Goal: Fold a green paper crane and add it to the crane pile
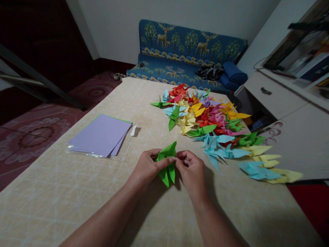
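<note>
A bright green folded paper crane [167, 154] is held just above the table, near its middle. My left hand [151, 164] grips it from the left, with the thumb lying across its front. From the right, my right hand [189, 168] pinches its edge between thumb and finger, close to the left thumb tip. Two pointed flaps of the crane hang downward and a wing rises above the thumbs. The fingers behind the paper are partly hidden.
Many folded cranes [205, 116] in several colours lie heaped at the table's right side. Purple paper sheets [102, 135] in clear plastic lie on the left, beside a small white scrap [133, 130]. A patterned blue sofa [180, 48] stands behind the table [64, 192]; a white cabinet [295, 137] is right.
</note>
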`<state>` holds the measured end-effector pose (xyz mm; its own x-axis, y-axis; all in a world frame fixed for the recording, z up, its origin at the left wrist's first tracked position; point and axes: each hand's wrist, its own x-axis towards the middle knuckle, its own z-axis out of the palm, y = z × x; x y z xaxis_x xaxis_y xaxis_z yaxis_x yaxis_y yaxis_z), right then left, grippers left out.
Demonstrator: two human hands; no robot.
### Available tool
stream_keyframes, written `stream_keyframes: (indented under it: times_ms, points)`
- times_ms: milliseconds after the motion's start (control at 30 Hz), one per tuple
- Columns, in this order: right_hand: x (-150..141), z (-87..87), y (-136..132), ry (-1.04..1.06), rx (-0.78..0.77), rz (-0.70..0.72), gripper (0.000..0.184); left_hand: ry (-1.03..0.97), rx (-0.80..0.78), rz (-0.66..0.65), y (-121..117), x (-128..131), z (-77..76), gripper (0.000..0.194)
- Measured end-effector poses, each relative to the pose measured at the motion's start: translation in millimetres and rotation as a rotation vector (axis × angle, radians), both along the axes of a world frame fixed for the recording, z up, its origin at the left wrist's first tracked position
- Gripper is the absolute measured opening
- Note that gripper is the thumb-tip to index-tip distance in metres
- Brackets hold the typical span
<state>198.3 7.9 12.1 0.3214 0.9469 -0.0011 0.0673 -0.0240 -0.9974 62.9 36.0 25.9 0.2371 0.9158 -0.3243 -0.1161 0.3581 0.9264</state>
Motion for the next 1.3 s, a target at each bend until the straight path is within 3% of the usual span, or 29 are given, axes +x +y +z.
stream_keyframes:
  times_ms: [200,333,633,967,1300]
  points:
    - [-2,2.1,-1,-0.052,0.032,-0.025,0.011,-0.04,0.049,0.033,1,1,-7.4,0.023]
    - [-3,2.1,-3,-0.014,0.048,-0.056,0.017,-0.039,0.131,0.156,2,0,-8.9,0.014]
    - [0,-1.5,-4,-0.079,0.008,0.057,0.022,-0.014,0.229,0.4,3,2,-10.2,0.011]
    - [-12,-3.9,-4,-0.027,0.01,0.043,0.02,-0.097,0.228,0.433,-2,8,-10.4,0.008]
    - [-21,-6.5,-5,0.098,0.029,-0.038,0.026,-0.181,0.101,0.425,-2,12,-14.2,0.014]
